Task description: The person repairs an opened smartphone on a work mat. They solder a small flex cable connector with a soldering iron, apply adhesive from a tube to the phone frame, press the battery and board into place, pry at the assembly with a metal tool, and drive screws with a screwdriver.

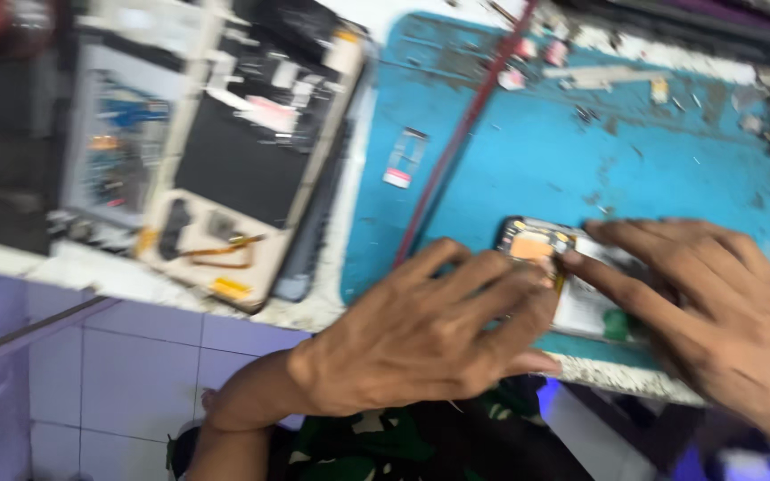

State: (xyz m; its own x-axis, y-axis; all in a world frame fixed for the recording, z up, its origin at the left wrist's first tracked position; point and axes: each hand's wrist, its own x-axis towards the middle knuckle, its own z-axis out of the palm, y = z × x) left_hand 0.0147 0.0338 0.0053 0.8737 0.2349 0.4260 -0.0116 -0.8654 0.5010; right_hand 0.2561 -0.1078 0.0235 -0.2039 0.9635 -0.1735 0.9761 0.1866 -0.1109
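An opened phone [572, 285] with its back off lies on a worn blue work mat [528, 151] near the bench's front edge. My left hand [430, 330] rests over its left end, fingers pressed down beside an orange part at the top. My right hand [715, 303] comes from the right, its fingertips touching the phone's upper edge and inner metal plate. Both hands hide much of the phone. The picture is blurred by motion.
A second dismantled phone [242, 160] with exposed black battery and orange flex cable lies on the white bench at left. A thin red cable [461, 134] crosses the mat diagonally. Small parts and debris [759, 125] litter the mat's far side. Pale tiled floor [118, 383] shows below.
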